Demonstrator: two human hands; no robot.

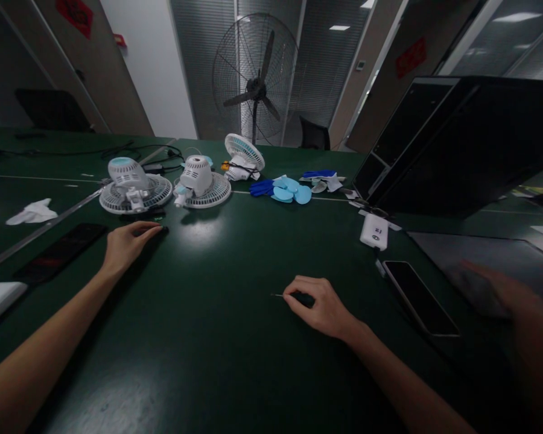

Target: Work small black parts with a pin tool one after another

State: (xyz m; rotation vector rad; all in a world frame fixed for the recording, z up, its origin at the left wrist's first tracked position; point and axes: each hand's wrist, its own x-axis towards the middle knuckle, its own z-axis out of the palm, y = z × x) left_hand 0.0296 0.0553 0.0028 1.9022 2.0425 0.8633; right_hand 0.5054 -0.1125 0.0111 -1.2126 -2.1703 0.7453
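My right hand (319, 306), at the lower center of the frame, is curled loosely with thumb and forefinger closed on a small screwdriver (304, 298), its dark handle inside my palm and its thin shaft pointing left just above the green table (208, 349). My left hand (127, 244), left of center, reaches out with thumb and fingertips pinched together on a small dark piece (164, 229), too small for me to identify. Just beyond it, at the upper left, a small white fan (127, 173) lies grille down, with a second fan (196, 175) grille down beside it; a third fan (243, 158) sits tilted farther back. Light-blue fan blades (292, 190) lie near the upper center. At the right of the frame I see a white power bank (373, 231), a smartphone (420, 298) below it, a large black monitor (461, 144) above, and another person's blurred hand (507, 286) at the edge.
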